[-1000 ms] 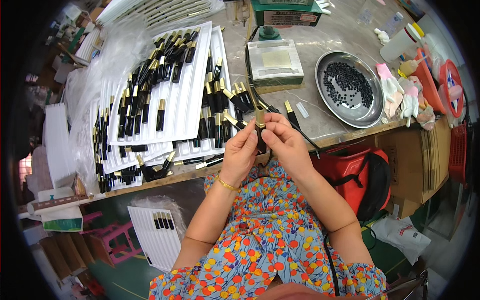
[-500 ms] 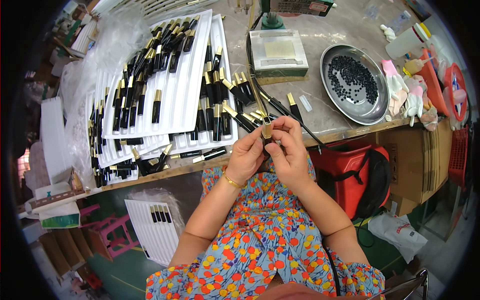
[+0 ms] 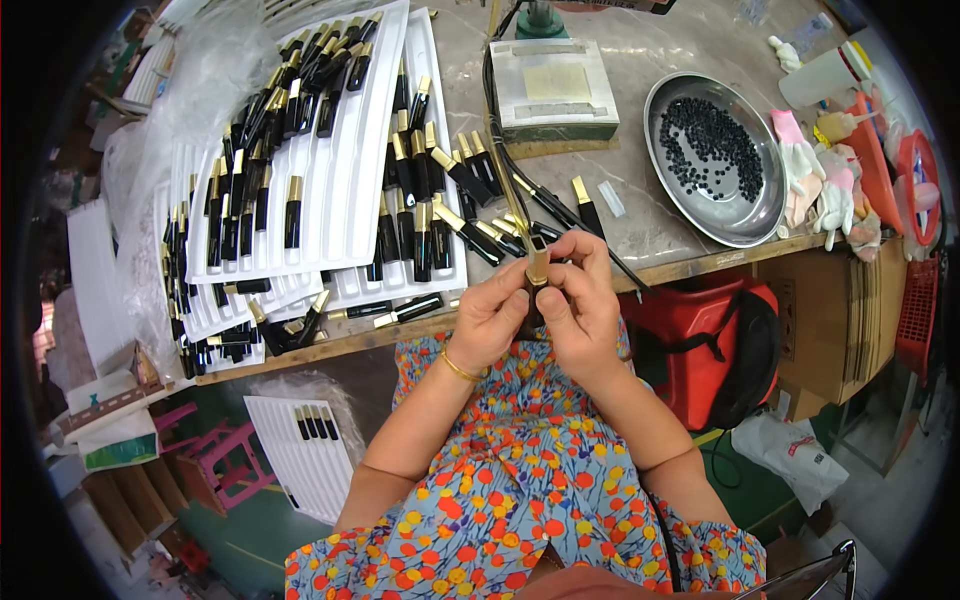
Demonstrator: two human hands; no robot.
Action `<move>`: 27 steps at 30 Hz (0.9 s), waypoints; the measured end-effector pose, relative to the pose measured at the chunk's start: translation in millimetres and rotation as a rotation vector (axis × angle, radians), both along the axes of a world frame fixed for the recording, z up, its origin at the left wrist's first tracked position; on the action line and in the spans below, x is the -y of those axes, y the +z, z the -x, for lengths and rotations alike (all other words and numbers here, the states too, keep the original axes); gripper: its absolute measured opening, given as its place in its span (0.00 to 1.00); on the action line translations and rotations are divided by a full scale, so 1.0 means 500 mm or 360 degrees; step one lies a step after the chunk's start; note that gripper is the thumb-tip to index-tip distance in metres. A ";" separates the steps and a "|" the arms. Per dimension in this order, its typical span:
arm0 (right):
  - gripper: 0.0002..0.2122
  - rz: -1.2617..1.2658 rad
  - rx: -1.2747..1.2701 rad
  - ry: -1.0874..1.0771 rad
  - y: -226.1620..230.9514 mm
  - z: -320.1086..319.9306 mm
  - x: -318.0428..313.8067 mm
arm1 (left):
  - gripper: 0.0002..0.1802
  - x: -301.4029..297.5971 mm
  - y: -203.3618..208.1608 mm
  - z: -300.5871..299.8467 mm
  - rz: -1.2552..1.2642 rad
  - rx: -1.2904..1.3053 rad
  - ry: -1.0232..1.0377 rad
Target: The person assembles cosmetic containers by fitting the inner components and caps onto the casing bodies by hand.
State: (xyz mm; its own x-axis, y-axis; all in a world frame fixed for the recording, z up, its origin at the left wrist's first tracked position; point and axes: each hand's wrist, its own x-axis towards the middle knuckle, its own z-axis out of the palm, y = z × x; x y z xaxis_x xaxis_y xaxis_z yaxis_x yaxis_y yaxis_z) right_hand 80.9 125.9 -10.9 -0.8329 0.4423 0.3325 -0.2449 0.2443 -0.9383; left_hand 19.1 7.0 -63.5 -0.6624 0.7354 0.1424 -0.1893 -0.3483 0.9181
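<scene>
In front of my body, just off the table edge, I hold a small tube with a square gold top [image 3: 538, 265] and a dark lower part, like a lipstick tube. My left hand [image 3: 490, 318] pinches it from the left with thumb and fingers. From the other side my right hand [image 3: 580, 305] grips it, the thumb low on the dark part and the forefinger curled by the gold top. The tube stands nearly upright, and my fingers hide much of its lower half. Close by on the table lie similar black-and-gold tubes [image 3: 468, 232].
White ribbed trays [image 3: 345, 190] heaped with black-and-gold tubes cover the left of the table. A metal block [image 3: 555, 85] stands at the back, with a cable beside it. To the right are a steel bowl [image 3: 735, 215] of small black pieces, gloves [image 3: 835, 205] and a red bag [image 3: 685, 345] below.
The view has shifted slightly, so the table's things sit a little differently in the picture. Both hands keep their grip on the tube, with barely any finger movement.
</scene>
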 end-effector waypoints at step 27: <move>0.19 0.1037 0.0428 0.0288 0.007 0.034 -0.012 | 0.20 -0.035 0.054 0.016 -0.0165 0.0697 0.0034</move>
